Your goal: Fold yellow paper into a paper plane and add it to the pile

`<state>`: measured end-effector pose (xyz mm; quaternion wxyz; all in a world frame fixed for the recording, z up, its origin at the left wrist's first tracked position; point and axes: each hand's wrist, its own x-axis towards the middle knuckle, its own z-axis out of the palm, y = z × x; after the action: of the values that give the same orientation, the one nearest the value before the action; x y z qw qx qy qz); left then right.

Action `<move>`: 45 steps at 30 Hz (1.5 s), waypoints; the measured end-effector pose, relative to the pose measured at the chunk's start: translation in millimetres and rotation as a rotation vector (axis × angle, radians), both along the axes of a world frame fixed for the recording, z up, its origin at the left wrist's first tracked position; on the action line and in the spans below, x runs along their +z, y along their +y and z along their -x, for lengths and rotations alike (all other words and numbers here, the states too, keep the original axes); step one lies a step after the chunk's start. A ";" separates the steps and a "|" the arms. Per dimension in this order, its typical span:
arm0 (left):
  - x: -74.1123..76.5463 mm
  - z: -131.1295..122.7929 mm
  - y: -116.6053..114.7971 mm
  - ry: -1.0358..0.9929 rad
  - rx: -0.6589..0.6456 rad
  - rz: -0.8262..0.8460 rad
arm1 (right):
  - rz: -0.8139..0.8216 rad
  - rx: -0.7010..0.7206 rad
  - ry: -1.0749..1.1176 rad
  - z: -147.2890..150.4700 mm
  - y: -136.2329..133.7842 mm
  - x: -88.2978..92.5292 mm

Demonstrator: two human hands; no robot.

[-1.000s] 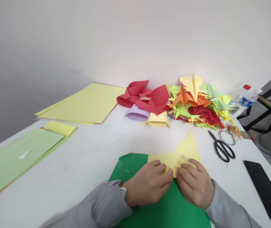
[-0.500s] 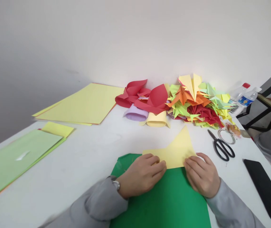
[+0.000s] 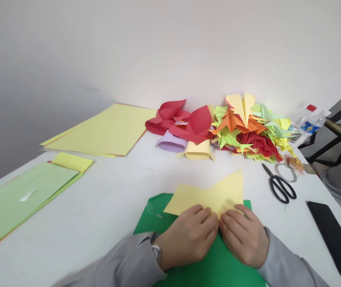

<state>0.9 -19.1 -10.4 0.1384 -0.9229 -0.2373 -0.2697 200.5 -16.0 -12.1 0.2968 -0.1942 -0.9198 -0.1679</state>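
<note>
A pale yellow sheet of paper [image 3: 206, 195], folded so that it shows two pointed wings with a notch between them, lies over a green sheet [image 3: 212, 263]. My left hand [image 3: 190, 235] grips its lower edge near the middle, fingers curled. Right beside it, my right hand [image 3: 243, 235] pinches the same edge, and the fingertips of both hands almost meet. The part of the paper under my fingers is hidden. The green sheet rests on the white table beneath my hands and wrists.
Black-handled scissors [image 3: 279, 184] and a tape roll [image 3: 286, 172] lie at the right, beyond a black phone-like slab [image 3: 333, 241]. Folded paper shapes [image 3: 245, 131] and rolled red paper [image 3: 197, 125] sit by the wall. Yellow sheets [image 3: 104, 131] and green sheets [image 3: 24, 199] lie left.
My hands have come closer together and nearer to me along the lower edge. The yellow paper has turned and shifted nearer, its left wing now spread out past my left hand.
</note>
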 end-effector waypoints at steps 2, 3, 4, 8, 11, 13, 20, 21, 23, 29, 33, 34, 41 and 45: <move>0.2 1.5 0.6 -0.006 -0.014 0.016 | 0.006 0.001 -0.009 -0.7 -0.5 1.0; 0.4 2.3 1.1 -0.011 -0.019 0.025 | 0.007 0.002 -0.012 -1.5 -0.3 1.6; 0.7 3.1 1.5 -0.018 -0.022 0.033 | 0.009 -0.002 -0.014 -2.5 0.1 2.3; 1.6 5.1 2.8 -0.028 -0.020 0.067 | 0.028 -0.021 -0.028 -5.7 2.4 5.7; 1.8 6.7 3.8 -0.024 -0.029 0.071 | 0.030 -0.014 -0.034 -7.2 4.6 8.2; 1.9 8.5 4.9 -0.026 -0.032 0.067 | 0.025 -0.014 -0.031 -8.7 6.5 9.1; 2.9 13.6 8.6 -0.040 -0.027 0.052 | 0.032 -0.024 -0.030 -18.0 13.7 9.1; 3.0 14.1 9.0 -0.043 -0.028 0.051 | 0.032 -0.021 -0.030 -19.0 14.7 9.5; 3.1 15.6 9.8 -0.051 -0.019 0.049 | 0.024 -0.026 -0.012 -20.7 16.8 11.0; 3.2 21.5 13.8 -0.061 0.006 0.031 | 0.014 -0.043 0.030 -25.3 22.1 13.6; 3.0 22.3 15.1 -0.065 0.006 0.027 | 0.017 -0.032 0.026 -26.0 22.6 14.1; 3.2 22.3 15.2 -0.066 0.006 0.024 | 0.017 -0.031 0.025 -25.9 22.4 14.5; 5.3 26.6 18.6 -0.082 0.016 -0.007 | -0.003 -0.041 0.026 -32.4 24.9 14.8; 4.7 32.9 24.6 -0.140 0.053 -0.057 | 0.015 -0.094 0.082 -41.2 29.7 13.4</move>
<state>-32.0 5.5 -5.7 0.1548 -0.8909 -0.2629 -0.3365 241.7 13.7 1.3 0.3246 -0.2462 -0.8979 -0.1665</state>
